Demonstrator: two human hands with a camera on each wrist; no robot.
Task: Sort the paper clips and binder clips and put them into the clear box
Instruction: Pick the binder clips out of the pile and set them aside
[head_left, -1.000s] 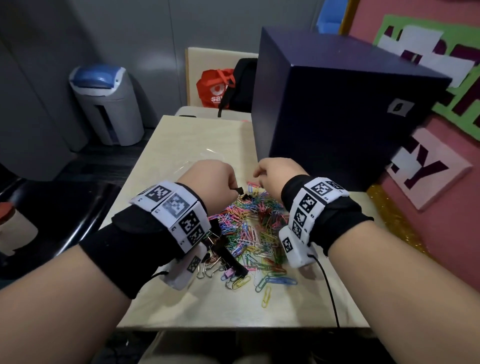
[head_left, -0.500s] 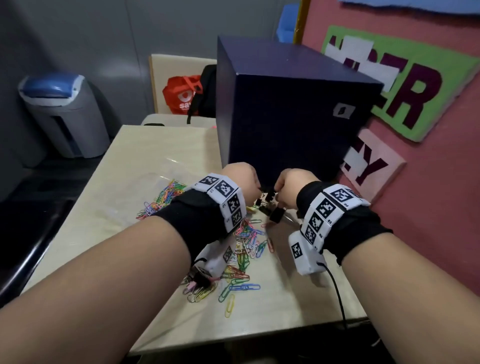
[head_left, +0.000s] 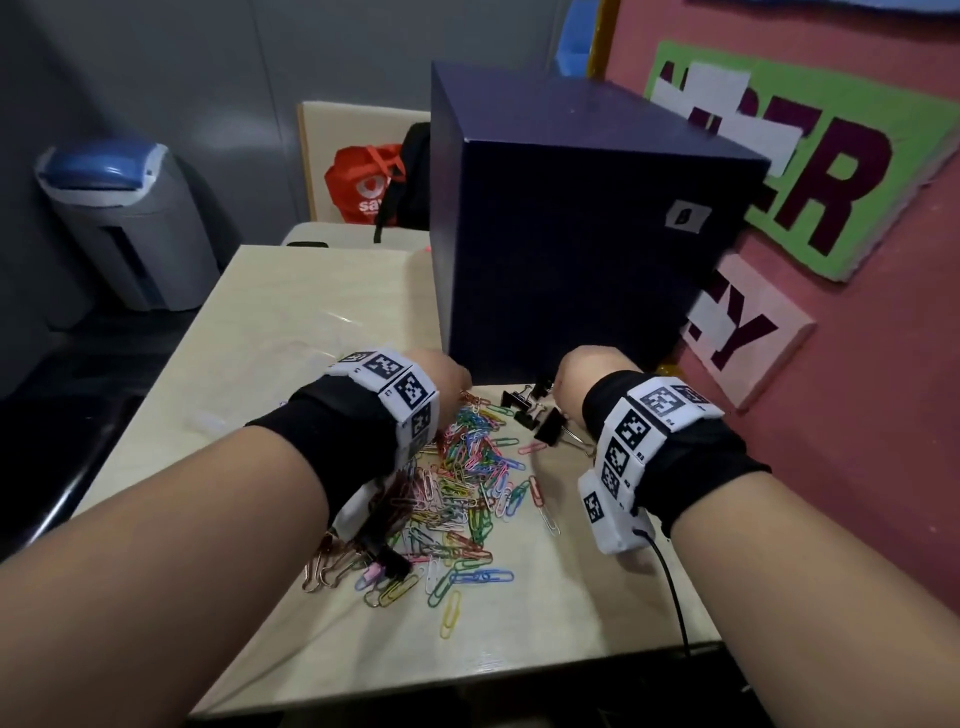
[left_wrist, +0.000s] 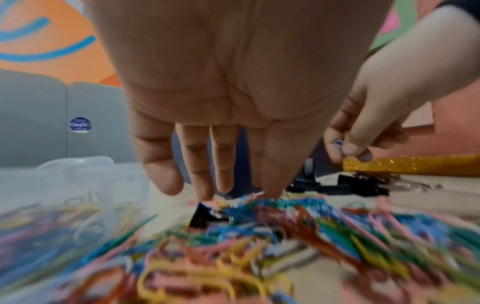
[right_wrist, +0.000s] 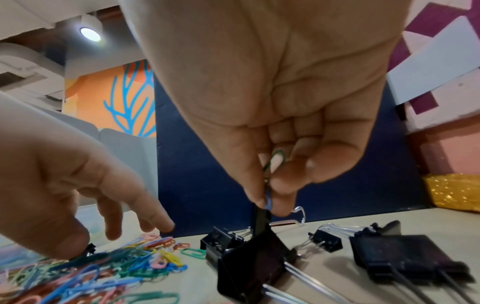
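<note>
Paper clips (head_left: 462, 488) lie heaped on the table (head_left: 311, 291) just in front of the dark blue box (head_left: 561, 223), pointing every way, no shared long axis. Right hand (right_wrist: 272, 115) pinches a blue-green clip (right_wrist: 269, 185) upright, long axis vertical, over the binder clips (right_wrist: 259, 265); it looks hooked to one and may drag it along. Left hand (left_wrist: 221, 86), fingers spread and relaxed, touches the heap and may scatter it. Clear box (left_wrist: 64, 197) sits left of the heap.

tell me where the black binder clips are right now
In the head view the binder clips lie grouped beside the right hand, at the foot of the dark blue box, right of the paper clips.
</note>
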